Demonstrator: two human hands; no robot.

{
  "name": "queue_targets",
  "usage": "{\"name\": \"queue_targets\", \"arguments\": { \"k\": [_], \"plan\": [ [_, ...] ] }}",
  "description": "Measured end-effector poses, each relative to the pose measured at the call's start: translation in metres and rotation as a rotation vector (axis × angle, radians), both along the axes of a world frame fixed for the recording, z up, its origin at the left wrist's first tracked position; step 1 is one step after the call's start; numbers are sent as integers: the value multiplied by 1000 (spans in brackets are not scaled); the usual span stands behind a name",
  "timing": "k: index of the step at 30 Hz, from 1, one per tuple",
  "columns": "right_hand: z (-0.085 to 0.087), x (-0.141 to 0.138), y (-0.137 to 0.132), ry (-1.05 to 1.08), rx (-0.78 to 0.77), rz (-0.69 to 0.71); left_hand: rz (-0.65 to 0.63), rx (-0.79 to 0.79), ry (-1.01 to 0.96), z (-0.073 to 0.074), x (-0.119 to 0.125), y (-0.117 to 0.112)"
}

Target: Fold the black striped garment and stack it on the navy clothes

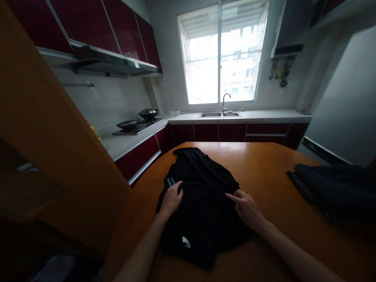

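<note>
Resting flat, fingers loosely spread, left hand [171, 199] and right hand [246, 208] press a black garment [199, 219] — its folds lost in shadow.

Orange wooden desk [264, 164]: black garment [199, 211] spread flat at centre, toward 6 o'clock; darker folded pile [335, 188] at 3 o'clock, well apart, near desk edge.
</note>
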State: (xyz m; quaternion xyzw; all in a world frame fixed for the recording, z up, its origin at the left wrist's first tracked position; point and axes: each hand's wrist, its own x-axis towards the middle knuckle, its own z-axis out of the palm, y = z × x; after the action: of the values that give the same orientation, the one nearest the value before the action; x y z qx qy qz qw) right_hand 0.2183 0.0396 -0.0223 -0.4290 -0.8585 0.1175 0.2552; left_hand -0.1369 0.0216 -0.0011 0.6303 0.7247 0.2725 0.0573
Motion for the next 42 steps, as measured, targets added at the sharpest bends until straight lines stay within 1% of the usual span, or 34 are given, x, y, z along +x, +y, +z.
{"name": "queue_targets", "arguments": {
  "k": [2,5,7,9,11,13,16,19,20,22,24,25,26,27,29,31,32,33,35,37,39,40,42],
  "plan": [
    [5,-2,-4,-18,1,2,-7,-3,-2,0,0,0],
    [9,-6,-7,29,9,-101,-20,-3,-19,0,-2,1],
    [6,-6,-4,82,-7,-175,-12,16,-47,0,-6,3],
    [0,-2,3,172,-58,-240,16,48,-85,2,-15,5],
    [-6,6,15,310,-107,-273,71,112,-132,6,-29,8],
    [-11,17,28,458,-123,-277,145,207,-181,11,-47,9],
    [-14,38,48,664,-140,-326,311,346,-231,17,-79,8],
    [-14,58,65,819,-239,-399,444,398,-253,18,-108,1],
    [-15,64,69,841,-291,-402,470,398,-236,18,-115,-1],
    [-15,73,75,840,-398,-373,515,402,-125,18,-121,-7],
    [-15,79,79,820,-461,-339,539,422,39,21,-116,-10],
    [-15,82,80,808,-471,-330,520,433,106,23,-109,-10],
    [-15,84,81,795,-469,-331,471,434,145,24,-99,-9],
    [-15,85,82,777,-460,-336,389,420,152,26,-88,-8],
    [-15,87,82,728,-416,-357,160,348,107,28,-60,-4],
    [-15,87,80,685,-316,-411,-74,239,36,27,-33,-3],
    [-14,87,78,674,-251,-445,-166,182,6,26,-21,-3],
    [-12,86,76,668,-180,-478,-236,131,-13,25,-11,-4],
    [-5,81,66,640,-18,-509,-322,42,-26,22,4,-7],
    [5,72,52,549,148,-453,-375,-33,-16,19,13,-10],
    [15,58,34,421,269,-334,-417,-96,4,16,18,-11],
    [19,50,25,353,294,-258,-432,-120,17,14,20,-11],
    [22,34,10,215,283,-109,-449,-160,56,10,23,-11]
  ]
}}
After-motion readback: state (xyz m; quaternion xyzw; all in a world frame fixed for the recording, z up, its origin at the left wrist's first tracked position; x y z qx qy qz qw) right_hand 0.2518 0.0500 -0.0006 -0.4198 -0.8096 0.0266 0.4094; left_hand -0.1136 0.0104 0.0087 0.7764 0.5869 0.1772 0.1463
